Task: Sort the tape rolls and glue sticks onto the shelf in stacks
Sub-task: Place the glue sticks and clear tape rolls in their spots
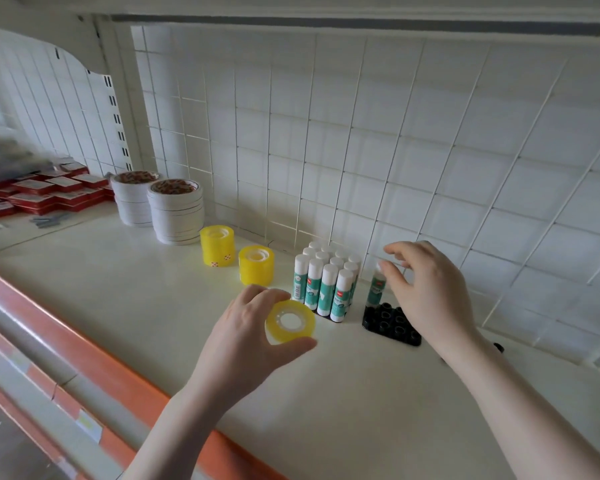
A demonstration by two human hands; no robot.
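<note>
Left hand grips yellow tape roll above shelf, at 5 o'clock of two yellow stacks. Right hand fingers spread, touching lone glue stick in black tray.

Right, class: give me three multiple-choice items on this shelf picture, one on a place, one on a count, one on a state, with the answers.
1. Where does the black tray lie?
A. right of the glue sticks
B. left of the white tape stacks
C. on the red boxes

2. How many yellow tape stacks stand on the shelf?
A. one
B. two
C. four

3. What is the left hand doing?
A. lying flat on the shelf
B. gripping a yellow roll
C. holding a red box

Answers:
1. A: the tray sits just right of the packed sticks.
2. B: two yellow stacks stand between the white stacks and the sticks.
3. B: fingers and thumb curl round the roll, while the right hand is at a lone stick on the tray.
</note>
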